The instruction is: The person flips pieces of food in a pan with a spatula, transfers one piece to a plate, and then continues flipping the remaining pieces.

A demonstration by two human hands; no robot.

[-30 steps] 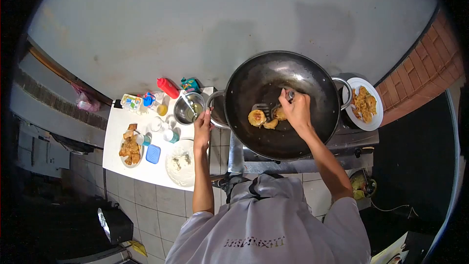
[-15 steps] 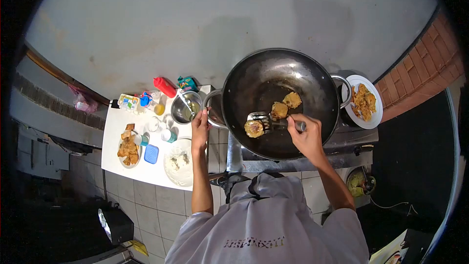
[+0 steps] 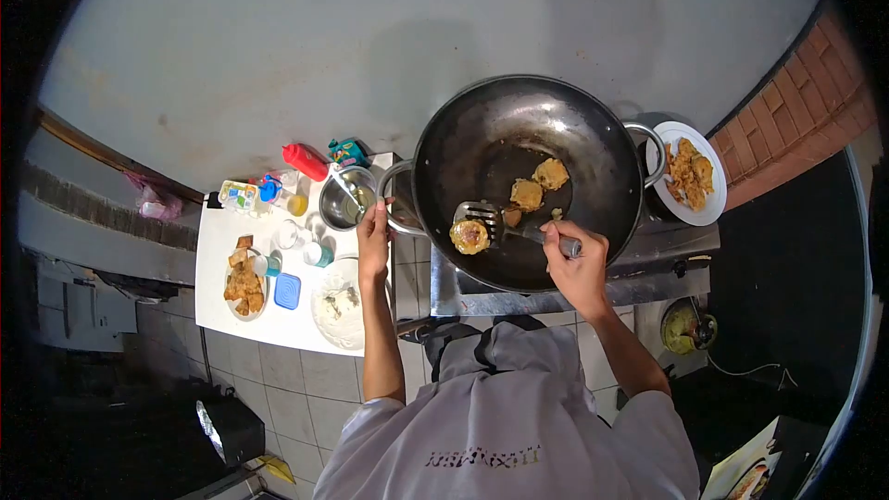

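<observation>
One fritter sits on the slotted spatula, at the near-left side of the wok. It looks raised clear of the oil, though I can't be sure. My right hand is closed round the spatula handle, fingers wrapped tight. My left hand is clamped on the wok's left loop handle, steadying the pan.

Further right in the oil lie two more fritters, just beside each other, and a small scrap lies at the spatula's edge.

Step, as I judge it: taking one piece up on the spatula, to lift it out or to turn it. The next move calls for a level spatula so the piece doesn't slide, and a firm hold on the wok.

A plate of fried pieces stands right of the wok, near its right handle. Left, on the white counter, are a steel bowl, a red bottle and a second plate of browned pieces.
</observation>
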